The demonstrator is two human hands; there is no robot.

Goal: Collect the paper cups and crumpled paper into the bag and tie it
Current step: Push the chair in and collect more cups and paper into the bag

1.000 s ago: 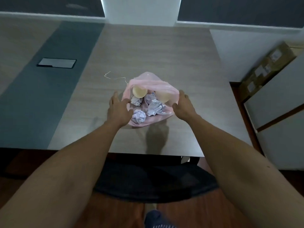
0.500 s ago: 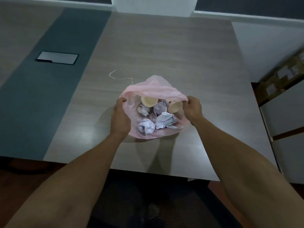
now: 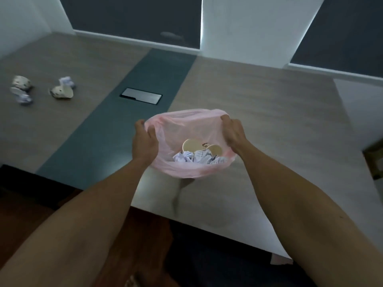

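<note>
A thin pink plastic bag (image 3: 186,169) hangs open above the table, held at its rim by both hands. My left hand (image 3: 145,141) grips the left edge and my right hand (image 3: 233,132) grips the right edge. Inside lie two tan paper cups (image 3: 191,145) and several crumpled paper balls (image 3: 183,157). Far to the left on the table lie a crushed paper cup (image 3: 61,92), a crumpled paper ball (image 3: 67,81), another cup (image 3: 20,83) and a paper ball (image 3: 24,99).
The wooden table (image 3: 269,121) has a dark grey strip down its middle with a metal cable hatch (image 3: 141,96). Its near edge runs just below the bag. A dark chair (image 3: 217,255) sits under my arms. Windows with dark blinds line the far wall.
Both hands closed on the bag's rim and lifted it off the table. The view swung left and up, bringing the loose cups and paper at far left into sight.
</note>
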